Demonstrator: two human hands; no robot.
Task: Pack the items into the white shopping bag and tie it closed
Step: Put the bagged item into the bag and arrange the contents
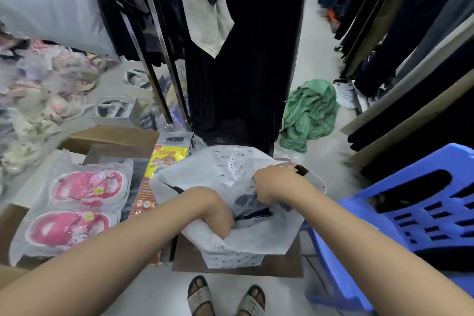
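White shopping bag (230,172) sits open on a brown box (282,261) at 6 o'clock. Left hand (218,215) reaches inside (fingers hidden, grip cannot be told); right hand (277,182) clamped on the bag's rim. Pink shoes (84,202), bagged, lie at 9 o'clock.

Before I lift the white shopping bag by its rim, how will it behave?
Probably floppy: the white shopping bag is thin crumpled film, sagging around the left hand. Likely light, holding what looks like dark clothing. The right hand pinches its rim, which may slip or stretch.
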